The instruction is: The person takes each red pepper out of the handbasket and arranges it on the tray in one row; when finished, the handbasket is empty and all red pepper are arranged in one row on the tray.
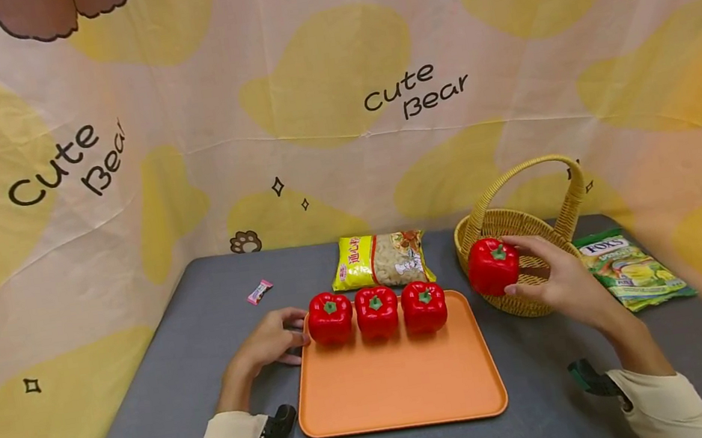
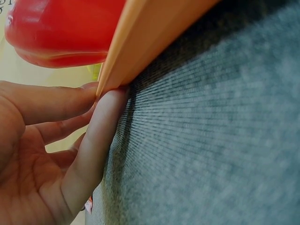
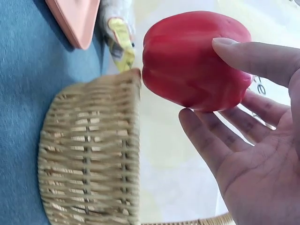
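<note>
Gripped only by fingertips of the right hand above the basket rim, the red pepper could slip and roll across the worktop, while the left hand, fingers straight, steadies the orange tray.

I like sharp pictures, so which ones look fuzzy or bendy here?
Head view: sharp and evenly lit, but the backdrop bends at the edges. Left wrist view: the red pepper and orange tray are blurred, too close, while the grey mat shows its weave. Right wrist view: held pepper and basket fairly clear, background washed out.
</note>
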`<action>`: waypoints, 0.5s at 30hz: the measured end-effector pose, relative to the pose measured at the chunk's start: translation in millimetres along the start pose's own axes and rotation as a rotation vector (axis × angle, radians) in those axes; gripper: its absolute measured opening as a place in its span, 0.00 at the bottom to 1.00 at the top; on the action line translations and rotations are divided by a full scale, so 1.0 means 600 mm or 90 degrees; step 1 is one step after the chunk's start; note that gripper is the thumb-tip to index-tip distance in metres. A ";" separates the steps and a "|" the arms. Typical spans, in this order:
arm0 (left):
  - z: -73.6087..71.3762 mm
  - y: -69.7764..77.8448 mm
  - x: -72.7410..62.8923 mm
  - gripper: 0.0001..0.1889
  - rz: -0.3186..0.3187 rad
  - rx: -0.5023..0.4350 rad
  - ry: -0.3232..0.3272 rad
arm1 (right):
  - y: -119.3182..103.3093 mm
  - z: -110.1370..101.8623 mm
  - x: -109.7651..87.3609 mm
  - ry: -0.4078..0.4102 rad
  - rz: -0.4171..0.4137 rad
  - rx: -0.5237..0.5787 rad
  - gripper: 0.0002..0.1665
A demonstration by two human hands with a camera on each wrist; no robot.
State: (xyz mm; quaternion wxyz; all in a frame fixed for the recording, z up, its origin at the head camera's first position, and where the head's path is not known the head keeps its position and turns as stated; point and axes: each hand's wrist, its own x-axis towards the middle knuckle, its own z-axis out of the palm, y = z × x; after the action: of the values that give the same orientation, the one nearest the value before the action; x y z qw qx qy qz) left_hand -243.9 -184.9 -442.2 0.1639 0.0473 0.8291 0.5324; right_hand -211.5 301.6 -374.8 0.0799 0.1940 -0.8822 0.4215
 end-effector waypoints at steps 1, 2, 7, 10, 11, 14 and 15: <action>0.000 0.000 0.000 0.26 0.001 0.000 0.000 | 0.000 0.003 0.001 -0.005 -0.002 0.002 0.46; 0.000 0.001 0.000 0.26 0.001 0.001 0.000 | -0.001 0.007 0.002 -0.011 -0.001 0.003 0.46; -0.001 0.002 -0.001 0.26 0.002 0.004 0.001 | 0.001 0.024 0.006 -0.039 0.004 0.010 0.48; 0.000 0.002 -0.001 0.26 0.000 0.004 0.000 | 0.002 0.034 0.007 -0.058 0.008 0.021 0.48; 0.000 0.002 -0.001 0.26 0.000 0.003 0.000 | 0.002 0.037 0.007 -0.064 0.010 0.023 0.48; 0.000 0.002 -0.001 0.26 -0.003 0.005 0.000 | 0.003 0.044 0.008 -0.074 0.010 0.017 0.47; 0.000 0.002 0.000 0.26 -0.004 0.005 0.000 | 0.004 0.046 0.008 -0.078 0.009 0.017 0.47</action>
State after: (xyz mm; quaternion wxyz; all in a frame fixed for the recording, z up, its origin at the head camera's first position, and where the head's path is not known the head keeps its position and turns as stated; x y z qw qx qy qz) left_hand -243.9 -184.8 -441.2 0.1651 0.0454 0.8312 0.5289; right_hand -216.2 280.0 -392.3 0.0202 0.2139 -0.8810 0.4215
